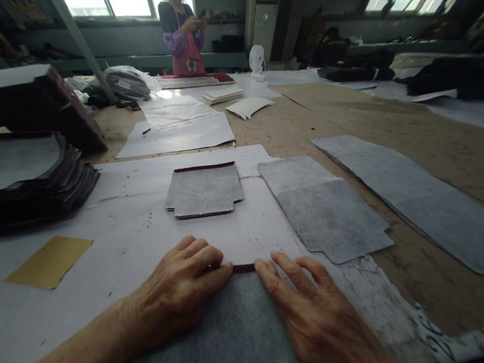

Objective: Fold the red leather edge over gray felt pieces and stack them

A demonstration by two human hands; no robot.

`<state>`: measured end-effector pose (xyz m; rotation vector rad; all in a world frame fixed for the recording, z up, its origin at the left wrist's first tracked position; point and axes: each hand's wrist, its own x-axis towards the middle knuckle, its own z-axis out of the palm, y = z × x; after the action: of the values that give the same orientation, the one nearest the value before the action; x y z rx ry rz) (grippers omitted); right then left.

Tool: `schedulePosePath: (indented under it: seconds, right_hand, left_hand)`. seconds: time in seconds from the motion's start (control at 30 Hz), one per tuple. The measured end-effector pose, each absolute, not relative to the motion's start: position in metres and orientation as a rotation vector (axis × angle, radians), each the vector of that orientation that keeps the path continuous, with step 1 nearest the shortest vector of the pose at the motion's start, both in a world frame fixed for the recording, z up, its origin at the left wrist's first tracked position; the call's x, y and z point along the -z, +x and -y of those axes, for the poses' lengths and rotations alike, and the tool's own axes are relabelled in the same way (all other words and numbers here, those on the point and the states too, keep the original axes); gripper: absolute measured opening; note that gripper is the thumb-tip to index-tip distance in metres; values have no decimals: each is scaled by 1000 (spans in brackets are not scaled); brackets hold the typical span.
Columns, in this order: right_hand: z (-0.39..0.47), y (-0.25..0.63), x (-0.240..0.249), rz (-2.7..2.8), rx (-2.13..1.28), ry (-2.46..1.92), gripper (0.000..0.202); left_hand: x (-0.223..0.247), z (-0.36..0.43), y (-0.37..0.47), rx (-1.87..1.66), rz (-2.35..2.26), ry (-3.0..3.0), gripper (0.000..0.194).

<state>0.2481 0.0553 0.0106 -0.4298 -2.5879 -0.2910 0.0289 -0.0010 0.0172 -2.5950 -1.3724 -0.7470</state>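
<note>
A grey-backed fabric piece [241, 328] lies at the table's near edge, with a narrow dark red strip along its far edge. My left hand [180, 283] has its fingers curled, thumb and index tip pressed at the strip's left end. At the strip's right end, the fingertips of my right hand [311, 306] press down, its other fingers spread and bent over the piece. Beyond my hands a smaller grey piece [207, 190] with a dark red top edge and notched corners rests on white paper [136, 223].
Grey pieces [328, 211] and a longer grey stack [419, 191] lie at the right. Dark stacked pieces [26, 179] stand at the left, near a yellowish card [51, 261]. A person [183, 29] stands across the table, near a white fan [256, 61].
</note>
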Motion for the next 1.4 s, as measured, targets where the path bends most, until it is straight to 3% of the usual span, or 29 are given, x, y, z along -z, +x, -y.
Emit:
schedulePosePath:
  seconds: [0.27, 0.43, 0.53, 0.8, 1.1, 1.4]
  right_hand:
    - [-76, 257, -20, 2628, -82, -439, 42]
    - [-97, 275, -22, 2464, -374, -773, 24]
    - [-92, 269, -25, 2306, -257, -850, 22]
    - [-50, 210, -16, 2442, -72, -451, 32]
    - [-61, 217, -11, 2464, -52, -381, 36]
    - [-58, 212, -19, 2625, 154, -297, 37]
  left_hand:
    - [-18, 0, 31, 656, 1359, -2553, 24]
    - [-16, 0, 31, 705, 1333, -2535, 22]
    - [-15, 0, 31, 667, 1339, -2542, 22]
    - [-18, 1, 33, 620, 1339, -2537, 23]
    - [-19, 18, -1, 913, 1552, -2658, 32]
    - [-18, 21, 0, 765, 1432, -2635, 29]
